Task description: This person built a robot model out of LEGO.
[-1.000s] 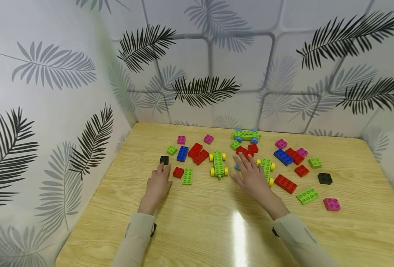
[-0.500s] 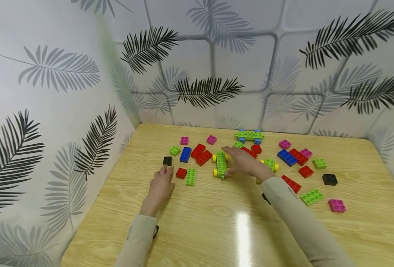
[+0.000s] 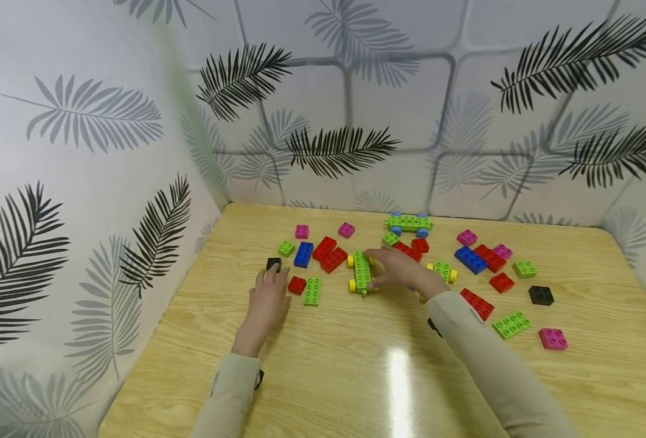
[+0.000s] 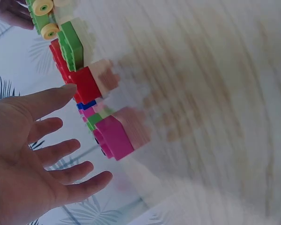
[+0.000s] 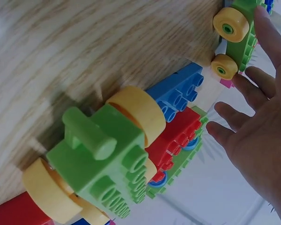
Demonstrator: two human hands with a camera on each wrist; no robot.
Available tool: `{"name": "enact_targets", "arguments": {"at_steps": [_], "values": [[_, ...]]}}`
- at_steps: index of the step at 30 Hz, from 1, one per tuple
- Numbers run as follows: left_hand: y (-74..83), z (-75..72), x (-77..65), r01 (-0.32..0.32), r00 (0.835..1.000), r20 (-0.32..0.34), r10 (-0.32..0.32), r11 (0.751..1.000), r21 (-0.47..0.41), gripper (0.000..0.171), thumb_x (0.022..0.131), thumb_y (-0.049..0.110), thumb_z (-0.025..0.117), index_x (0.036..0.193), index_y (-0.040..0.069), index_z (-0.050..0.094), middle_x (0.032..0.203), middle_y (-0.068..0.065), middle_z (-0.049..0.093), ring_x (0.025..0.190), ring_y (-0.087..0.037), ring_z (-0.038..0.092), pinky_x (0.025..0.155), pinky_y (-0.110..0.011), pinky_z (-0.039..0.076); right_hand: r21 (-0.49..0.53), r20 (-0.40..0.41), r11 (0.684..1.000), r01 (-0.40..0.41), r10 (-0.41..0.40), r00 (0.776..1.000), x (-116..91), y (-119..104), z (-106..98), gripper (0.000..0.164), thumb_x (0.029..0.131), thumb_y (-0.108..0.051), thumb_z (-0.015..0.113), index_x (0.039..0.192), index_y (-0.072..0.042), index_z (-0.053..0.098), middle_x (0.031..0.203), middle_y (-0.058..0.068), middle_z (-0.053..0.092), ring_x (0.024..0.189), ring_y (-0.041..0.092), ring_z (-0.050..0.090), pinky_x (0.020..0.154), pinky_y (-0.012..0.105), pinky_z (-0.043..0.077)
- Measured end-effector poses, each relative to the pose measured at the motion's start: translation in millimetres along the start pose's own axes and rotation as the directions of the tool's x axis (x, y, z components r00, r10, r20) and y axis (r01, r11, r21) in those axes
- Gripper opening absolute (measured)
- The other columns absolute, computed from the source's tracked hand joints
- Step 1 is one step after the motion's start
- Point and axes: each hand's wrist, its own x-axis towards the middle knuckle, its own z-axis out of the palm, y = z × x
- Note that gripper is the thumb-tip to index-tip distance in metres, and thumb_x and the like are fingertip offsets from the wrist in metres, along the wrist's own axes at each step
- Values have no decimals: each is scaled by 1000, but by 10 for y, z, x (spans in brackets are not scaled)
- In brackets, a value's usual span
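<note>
My left hand [image 3: 268, 299] hovers low by a black brick [image 3: 274, 264], its fingers spread and holding nothing. Near those fingers in the left wrist view is a pink brick [image 4: 114, 137], hidden under the hand in the head view. A red brick [image 3: 297, 285] and a flat green brick [image 3: 312, 291] lie just right of that hand. My right hand [image 3: 402, 271] reaches over a green toy car base [image 3: 362, 272] with yellow wheels. Its thumb and index finger spread along the base's length, close to or touching it. A second yellow-wheeled car base [image 3: 442, 269] sits partly behind the right wrist.
A green car base with blue wheels [image 3: 409, 222] stands near the back edge. Between hands and wall lie red bricks [image 3: 334, 260] and a blue brick [image 3: 303, 254]. On the right are a blue brick [image 3: 471, 258], a black brick [image 3: 541, 295] and a pink brick [image 3: 553, 338].
My right hand has moved left from the red bricks and second car base to the first yellow-wheeled base. My left hand has shifted slightly, its fingers nearer the black brick.
</note>
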Motion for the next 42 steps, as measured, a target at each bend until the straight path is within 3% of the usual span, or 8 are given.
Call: {"name": "enact_targets", "arguments": {"at_steps": [7, 15, 23, 34, 42], "values": [[73, -2, 19, -19, 1000, -12, 19, 1000, 10, 64, 82, 9, 76, 139, 6, 49, 148, -20, 37, 134, -48, 30, 88, -65, 43, -28, -20, 1000, 10, -10, 1000, -50, -13, 18, 81, 79, -40, 78, 145, -9, 42, 150, 11, 39, 141, 38, 25, 111, 54, 25], [145, -3, 34, -14, 1000, -8, 14, 1000, 4, 65, 81, 10, 78, 139, 7, 49, 148, -19, 37, 135, -47, 28, 90, -65, 42, 22, -43, 1000, 3, -2, 999, -153, -70, 68, 83, 76, -42, 81, 143, -9, 45, 147, 11, 43, 138, 37, 30, 110, 53, 28], [199, -1, 9, -45, 999, 3, 45, 999, -10, 64, 82, 10, 77, 139, 7, 49, 146, -19, 39, 135, -47, 29, 92, -65, 40, -21, -84, 999, 33, -34, 996, -248, -109, 174, 83, 74, -47, 80, 141, -9, 47, 144, 10, 47, 134, 35, 37, 108, 52, 30], [215, 27, -19, -89, 996, 3, 89, 996, -27, 64, 82, 8, 77, 139, 6, 49, 145, -20, 42, 134, -48, 30, 93, -69, 37, -9, -115, 1000, 21, -22, 993, -353, -156, 301, 85, 74, -49, 79, 142, -10, 46, 146, 13, 44, 133, 38, 37, 106, 54, 34], [245, 44, -31, -85, 996, 36, 86, 996, -31, 63, 82, 6, 75, 139, 7, 49, 145, -19, 41, 134, -49, 30, 92, -72, 35, -8, -130, 999, 32, -33, 991, -463, -194, 375, 88, 73, -51, 79, 143, -10, 44, 146, 13, 43, 133, 38, 37, 105, 53, 35]]}}
